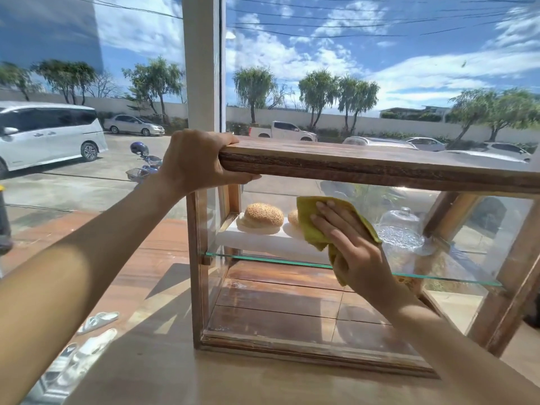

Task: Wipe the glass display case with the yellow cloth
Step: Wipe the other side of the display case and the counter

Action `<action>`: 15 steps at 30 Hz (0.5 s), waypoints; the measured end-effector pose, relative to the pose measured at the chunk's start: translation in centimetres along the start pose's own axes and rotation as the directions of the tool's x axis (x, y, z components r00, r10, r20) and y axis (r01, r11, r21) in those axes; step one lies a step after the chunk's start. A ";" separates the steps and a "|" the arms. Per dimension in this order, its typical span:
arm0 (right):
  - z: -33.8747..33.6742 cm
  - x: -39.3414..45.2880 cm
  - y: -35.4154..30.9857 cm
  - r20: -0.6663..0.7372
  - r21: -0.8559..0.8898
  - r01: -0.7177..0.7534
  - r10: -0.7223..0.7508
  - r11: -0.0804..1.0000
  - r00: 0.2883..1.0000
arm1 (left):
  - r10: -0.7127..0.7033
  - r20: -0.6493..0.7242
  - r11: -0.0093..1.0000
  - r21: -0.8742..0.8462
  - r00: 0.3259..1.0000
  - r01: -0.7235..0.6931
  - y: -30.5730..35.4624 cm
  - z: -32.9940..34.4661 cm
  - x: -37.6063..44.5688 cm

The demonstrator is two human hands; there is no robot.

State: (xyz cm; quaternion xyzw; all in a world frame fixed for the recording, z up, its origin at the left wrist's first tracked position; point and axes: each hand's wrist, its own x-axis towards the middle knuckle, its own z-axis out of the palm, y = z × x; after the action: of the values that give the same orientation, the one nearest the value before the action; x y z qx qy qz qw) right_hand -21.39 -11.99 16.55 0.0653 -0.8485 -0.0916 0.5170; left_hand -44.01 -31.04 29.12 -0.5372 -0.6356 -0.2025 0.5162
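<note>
The right hand [355, 247] lies flat with fingers spread, pressing the yellow cloth [314, 226] against the front glass pane of the glass display case [201, 267]; part of the cloth bunches under the palm. The left hand [194, 160] wraps over the left end of the case's wooden top [365, 165], thumb beneath the edge. Behind the glass, a sesame bun [263, 216] sits on a white board [263, 244] upon the glass shelf [280, 261], with a clear glass dome [400, 226] just right of the cloth.
</note>
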 end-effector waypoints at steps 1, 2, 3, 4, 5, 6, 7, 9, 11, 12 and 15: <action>0.0 0.5 0.5 -0.006 -0.019 -0.002 0.002 1.000 1.000 | 0.004 -0.007 1.000 0.002 1.000 -0.004 0.0 0.0 0.0; 0.1 1.0 0.9 -0.008 -0.034 0.004 -0.004 0.999 1.000 | 0.009 -0.010 1.000 0.000 1.000 -0.009 -0.1 0.1 0.0; 0.2 1.5 1.1 -0.009 -0.046 0.009 -0.009 0.999 1.000 | 0.012 -0.007 1.000 -0.004 1.000 -0.012 -0.2 0.1 0.0; 0.3 1.9 1.1 -0.008 -0.053 0.012 -0.012 0.999 1.000 | 0.010 0.001 1.000 -0.008 1.000 -0.010 -0.2 0.1 0.0; 0.5 2.4 1.1 -0.006 -0.053 0.016 -0.016 0.998 1.000 | 0.004 0.006 1.000 -0.009 1.000 -0.004 -0.2 0.1 0.1; 0.7 2.8 1.0 -0.002 -0.046 0.022 -0.022 0.999 1.000 | -0.002 0.007 1.000 -0.010 1.000 0.002 -0.3 0.1 0.1; 1.0 3.3 0.7 0.003 -0.038 0.030 -0.030 0.999 1.000 | -0.002 0.007 1.000 -0.012 1.000 0.003 -0.4 0.1 0.2; 1.6 4.1 0.2 0.018 -0.022 0.049 -0.048 0.999 0.999 | 0.007 0.014 1.000 -0.017 1.000 -0.007 -0.5 0.1 0.2; 2.4 4.7 -0.3 0.050 0.005 0.074 -0.074 0.997 0.996 | 0.023 0.022 1.000 -0.013 0.999 -0.023 -0.6 0.0 0.2; 2.8 4.9 -0.5 0.076 0.021 0.093 -0.094 0.995 0.993 | 0.033 0.025 0.999 -0.008 0.999 -0.033 -0.6 -0.1 0.2; 4.5 4.1 -1.4 0.182 0.051 0.161 -0.168 0.986 0.969 | 0.041 0.040 0.999 -0.006 0.998 -0.041 -0.6 -0.3 0.3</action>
State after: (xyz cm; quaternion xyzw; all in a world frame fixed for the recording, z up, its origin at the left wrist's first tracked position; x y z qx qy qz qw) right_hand -27.26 -13.77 17.80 0.1359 -0.8861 -0.1248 0.4251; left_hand -44.41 -31.32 29.67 -0.5554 -0.6342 -0.1825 0.5060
